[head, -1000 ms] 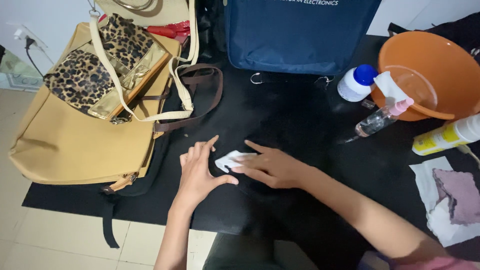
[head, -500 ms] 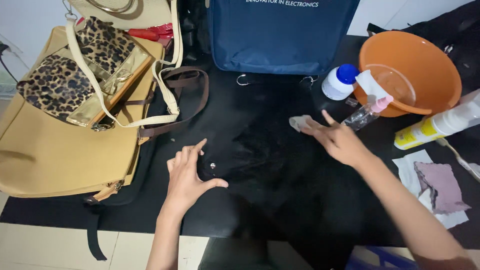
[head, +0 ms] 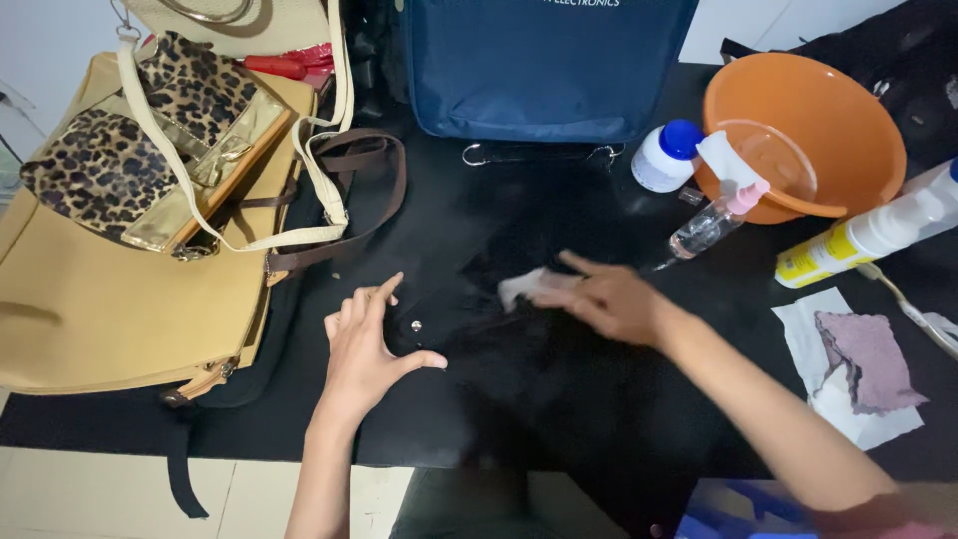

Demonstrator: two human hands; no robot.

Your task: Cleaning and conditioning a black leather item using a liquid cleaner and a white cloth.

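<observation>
Pressing my spread left hand (head: 364, 344) at nine o'clock, I wipe the black bag (head: 519, 329) evenly, right hand (head: 604, 299) pinching the white cloth (head: 521, 286).

four bags (head: 130, 299), three bottles (head: 667, 155)

Dim, even indoor light; soft shadows. Right hand (head: 609, 299) motion-blurred. Black cloth (head: 559, 399) underexposed, detail lost. Slight wide-angle bending at edges.
</observation>
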